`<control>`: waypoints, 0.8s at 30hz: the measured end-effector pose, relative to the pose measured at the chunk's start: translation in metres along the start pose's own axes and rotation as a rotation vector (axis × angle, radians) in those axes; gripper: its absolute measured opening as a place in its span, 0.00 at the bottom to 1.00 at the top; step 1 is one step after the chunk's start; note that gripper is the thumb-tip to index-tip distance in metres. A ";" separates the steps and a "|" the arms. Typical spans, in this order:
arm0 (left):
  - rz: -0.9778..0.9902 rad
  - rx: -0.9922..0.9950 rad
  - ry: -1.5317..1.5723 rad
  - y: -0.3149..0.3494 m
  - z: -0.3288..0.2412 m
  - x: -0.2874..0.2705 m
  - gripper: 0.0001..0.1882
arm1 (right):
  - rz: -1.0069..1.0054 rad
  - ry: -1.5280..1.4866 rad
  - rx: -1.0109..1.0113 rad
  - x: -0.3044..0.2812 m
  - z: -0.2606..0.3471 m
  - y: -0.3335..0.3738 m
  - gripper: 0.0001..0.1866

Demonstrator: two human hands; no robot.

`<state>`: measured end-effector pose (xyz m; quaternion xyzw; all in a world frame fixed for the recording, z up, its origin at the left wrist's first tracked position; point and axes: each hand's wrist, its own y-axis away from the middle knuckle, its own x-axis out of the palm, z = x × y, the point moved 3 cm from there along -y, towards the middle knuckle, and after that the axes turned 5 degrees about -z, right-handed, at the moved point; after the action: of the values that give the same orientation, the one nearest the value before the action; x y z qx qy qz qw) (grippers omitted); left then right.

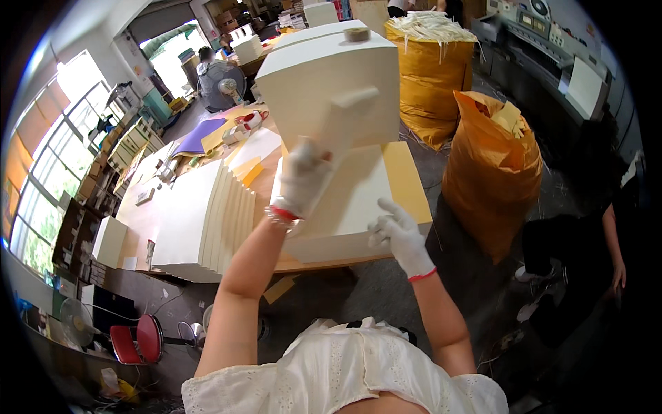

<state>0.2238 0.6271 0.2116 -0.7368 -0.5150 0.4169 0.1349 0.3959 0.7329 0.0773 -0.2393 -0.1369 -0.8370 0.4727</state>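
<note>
My left hand (303,181), in a white glove with a red cuff and a clear beaded bracelet at the wrist, is closed around a pale, flat, long thing (350,114). Motion smears both, so its kind cannot be made out. It is raised over a low stack of white paper (355,190) with a yellow sheet (408,176) along its right side. At that stack's near right corner is my right hand (405,241), also gloved, its fingers loosely apart and holding nothing. Behind rises a tall block of white paper (331,76) with a roll of tape (356,34) on top.
Fanned piles of white paper (186,221) cover the table's left side, near a red-and-white tape dispenser (249,121). Two large orange sacks (493,179) of paper scraps stand at the right. A person in dark clothes (579,255) is at the far right. A red stool (148,338) is lower left.
</note>
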 end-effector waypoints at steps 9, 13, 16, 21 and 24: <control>-0.595 0.074 0.594 -0.013 0.098 -0.191 0.16 | 0.331 1.398 -0.839 0.177 -0.079 -0.039 0.27; -0.649 0.000 0.824 -0.017 0.124 -0.209 0.13 | 0.287 1.521 -0.900 0.190 -0.116 -0.035 0.28; -0.615 -0.007 0.925 -0.029 0.164 -0.223 0.12 | 0.308 1.628 -0.913 0.196 -0.114 -0.033 0.30; -0.568 -0.027 1.041 -0.084 0.196 -0.231 0.11 | 0.315 1.655 -0.883 0.201 -0.115 -0.032 0.34; -0.565 -0.071 1.107 -0.113 0.195 -0.228 0.10 | 0.308 1.690 -0.857 0.202 -0.117 -0.031 0.36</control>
<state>-0.0239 0.4324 0.2708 -0.6830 -0.5573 -0.0961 0.4623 0.2487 0.5493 0.0845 0.2753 0.5997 -0.6408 0.3923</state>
